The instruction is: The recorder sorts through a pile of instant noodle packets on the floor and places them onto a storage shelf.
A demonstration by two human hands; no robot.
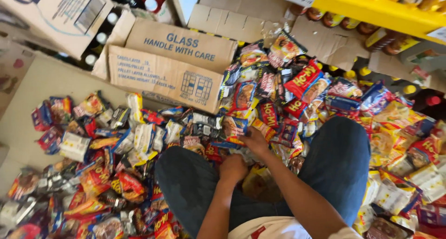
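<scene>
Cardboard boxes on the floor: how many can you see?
4 at least: one flattened box ahead, one holding bottles behind it, one top left, one under the yellow shelf. Packets may hide others.

Dark blue jeans [334,164], white shirt [278,229], bare forearms.

Noodle packets [260,113]: small, flat, glossy sachets in red, blue, yellow and white, heaped loosely on the floor in overlapping, tilted poses. One blue-and-orange packet [233,127] lies at the fingertips, between the knees.
</scene>
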